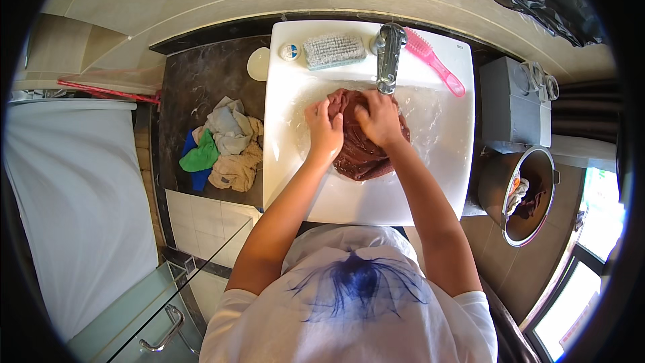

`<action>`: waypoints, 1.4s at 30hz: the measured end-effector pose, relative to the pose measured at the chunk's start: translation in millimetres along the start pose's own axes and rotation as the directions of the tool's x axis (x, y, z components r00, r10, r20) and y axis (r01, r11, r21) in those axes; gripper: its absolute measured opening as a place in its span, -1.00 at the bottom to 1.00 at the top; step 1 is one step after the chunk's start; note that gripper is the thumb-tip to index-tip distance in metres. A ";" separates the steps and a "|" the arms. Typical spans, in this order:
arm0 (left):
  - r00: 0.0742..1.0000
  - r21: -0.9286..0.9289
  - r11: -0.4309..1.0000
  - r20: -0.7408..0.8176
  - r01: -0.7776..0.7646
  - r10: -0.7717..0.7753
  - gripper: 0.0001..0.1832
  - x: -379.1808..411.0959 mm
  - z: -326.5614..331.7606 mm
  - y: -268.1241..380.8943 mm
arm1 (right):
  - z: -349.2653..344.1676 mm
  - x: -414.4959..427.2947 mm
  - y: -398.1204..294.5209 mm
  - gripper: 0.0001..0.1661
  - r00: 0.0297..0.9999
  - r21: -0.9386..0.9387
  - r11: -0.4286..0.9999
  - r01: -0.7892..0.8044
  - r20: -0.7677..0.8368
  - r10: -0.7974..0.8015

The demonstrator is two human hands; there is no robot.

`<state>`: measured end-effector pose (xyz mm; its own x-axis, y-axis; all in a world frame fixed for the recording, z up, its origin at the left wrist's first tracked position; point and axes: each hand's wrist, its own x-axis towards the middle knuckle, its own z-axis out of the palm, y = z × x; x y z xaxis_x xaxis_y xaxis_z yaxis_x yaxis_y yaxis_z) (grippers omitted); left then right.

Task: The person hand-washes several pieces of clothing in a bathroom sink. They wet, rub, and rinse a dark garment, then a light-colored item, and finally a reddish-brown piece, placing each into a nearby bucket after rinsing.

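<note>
A wet, bunched brown cloth (365,154) lies in the white washbasin (282,181). My left hand (324,128) has its curled fingers on the cloth's upper left edge. Just below the spout of the chrome faucet (388,60), my right hand (383,118) presses into the upper right of the cloth and grips a fold, its fingertips partly hidden. Suds and shallow water surround the cloth.
On the basin's back ledge are a scrubbing brush (335,51), a small round container (289,52) and a pink brush (433,60). Crumpled cloths (234,136) and a white dish (258,64) occupy the left counter. A bucket (496,186) holding cloths and a grey box (509,106) stand right.
</note>
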<state>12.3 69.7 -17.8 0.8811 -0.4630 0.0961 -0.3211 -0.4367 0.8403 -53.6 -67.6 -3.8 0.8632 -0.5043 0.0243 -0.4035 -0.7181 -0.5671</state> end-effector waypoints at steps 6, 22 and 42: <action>0.955 0.557 0.818 0.294 -0.141 -0.036 -0.35 -3.0 -0.7 15.2 | 10.0 -17.4 6.4 -0.57 0.986 -0.516 0.841 0.165 0.115 -0.123; 0.631 -0.634 -0.213 0.770 0.743 -0.091 -0.40 -12.7 15.8 -2.2 | -5.4 -30.0 -70.9 -0.72 0.960 0.361 0.914 0.184 -0.266 -0.088; 0.924 0.536 0.773 0.346 -0.339 0.165 -0.45 -17.0 -0.3 6.2 | 16.1 -46.5 -12.7 -0.30 0.969 -0.532 0.827 0.180 0.241 -0.056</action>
<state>-4.6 75.2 -14.1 0.6407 -0.7666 0.0429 -0.7329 -0.5940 0.3316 -83.7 -27.3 -11.0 0.9320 -0.3328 -0.1436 -0.3397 -0.9402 -0.0262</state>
